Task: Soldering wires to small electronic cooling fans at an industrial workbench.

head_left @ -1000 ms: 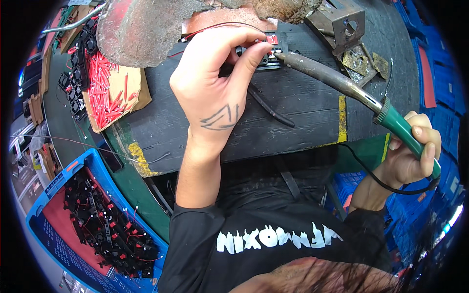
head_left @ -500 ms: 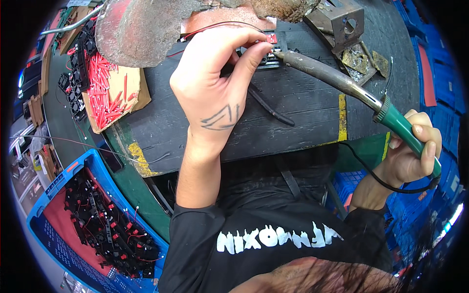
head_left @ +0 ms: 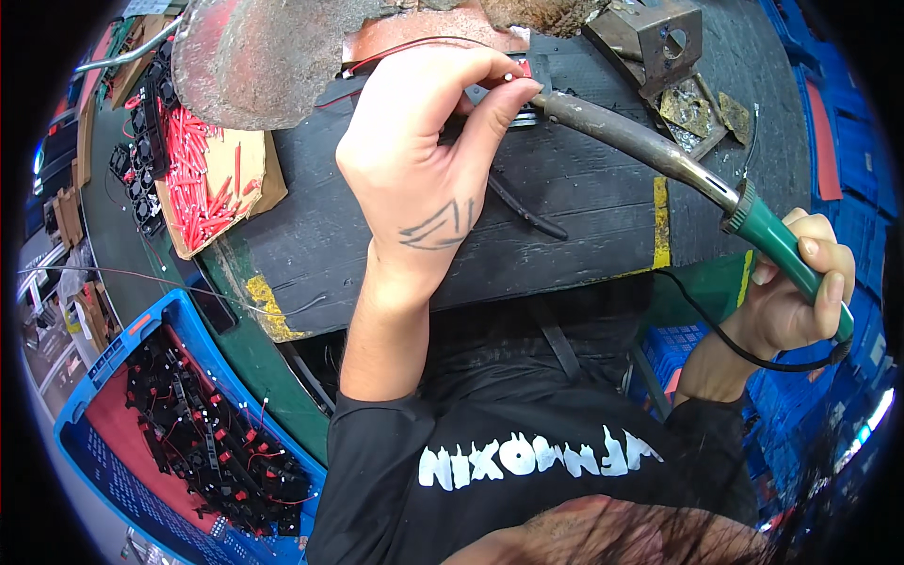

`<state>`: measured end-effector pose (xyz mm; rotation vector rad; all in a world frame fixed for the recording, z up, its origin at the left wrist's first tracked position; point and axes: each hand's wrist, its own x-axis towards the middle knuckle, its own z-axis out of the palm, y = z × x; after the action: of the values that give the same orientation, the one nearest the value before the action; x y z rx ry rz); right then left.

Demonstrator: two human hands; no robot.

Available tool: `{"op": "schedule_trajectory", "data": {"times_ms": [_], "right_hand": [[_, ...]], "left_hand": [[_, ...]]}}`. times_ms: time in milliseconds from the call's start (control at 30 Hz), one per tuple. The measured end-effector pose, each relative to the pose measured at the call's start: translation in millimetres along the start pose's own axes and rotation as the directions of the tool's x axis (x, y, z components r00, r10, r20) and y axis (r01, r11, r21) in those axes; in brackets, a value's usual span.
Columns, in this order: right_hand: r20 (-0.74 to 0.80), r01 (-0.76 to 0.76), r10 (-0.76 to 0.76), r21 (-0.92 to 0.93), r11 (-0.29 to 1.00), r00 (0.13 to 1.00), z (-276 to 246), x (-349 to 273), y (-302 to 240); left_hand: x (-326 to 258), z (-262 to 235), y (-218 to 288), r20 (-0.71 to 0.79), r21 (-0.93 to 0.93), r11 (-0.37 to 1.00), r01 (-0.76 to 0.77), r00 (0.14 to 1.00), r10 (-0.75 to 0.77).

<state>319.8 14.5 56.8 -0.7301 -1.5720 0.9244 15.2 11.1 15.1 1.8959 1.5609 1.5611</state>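
Bright, even overhead light gives soft shadows and little glare. Fisheye bending and a black vignette ring the rim, with slight blur at six o'clock.

One soldering iron (head_left: 659, 155), one blue crate (head_left: 113, 452) of black parts, one cardboard tray (head_left: 247, 184) of red pieces, two hands.

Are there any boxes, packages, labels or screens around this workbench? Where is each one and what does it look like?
Blue plastic crate: lower left, slotted walls, red liner, heaped with small black parts and red wires.
Brown cardboard tray: upper left on the bench, flat and open, covered with short red wire pieces.
Stacked blue plastic crates: right edge, ribbed walls.
White lettering: band across the person's black shirt.
No screen can be made out.
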Motion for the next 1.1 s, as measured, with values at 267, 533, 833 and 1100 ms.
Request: {"op": "schedule_trajectory", "data": {"times_ms": [267, 533, 833, 1100], "right_hand": [[0.025, -0.019, 0.020, -0.029, 0.999, 0.999, -0.6, -0.1, -2.5], [0.034, -0.016, 0.017, -0.034, 0.999, 0.999, 0.0, -0.6, -2.4], [0.008, -0.013, 0.013, 0.012, 1.000, 1.000, 3.4, -2.4, -3.1], [-0.038, -0.011, 0.011, 0.003, 1.000, 0.999, 6.4, -6.3, -3.9]], "left_hand": [[-0.2, 2.9, -1.5, -0.021, -0.025, 1.000, -0.017, 1.000, 0.017], [1.9, 6.5, -4.6, -0.025, -0.020, 0.997, -0.077, 0.997, 0.076], [1.7, 5.5, -5.9, -0.025, -0.057, 0.998, -0.033, 0.999, 0.032], [0.9, 4.8, -6.4, -0.015, -0.097, 0.995, 0.002, 1.000, -0.003]]}}
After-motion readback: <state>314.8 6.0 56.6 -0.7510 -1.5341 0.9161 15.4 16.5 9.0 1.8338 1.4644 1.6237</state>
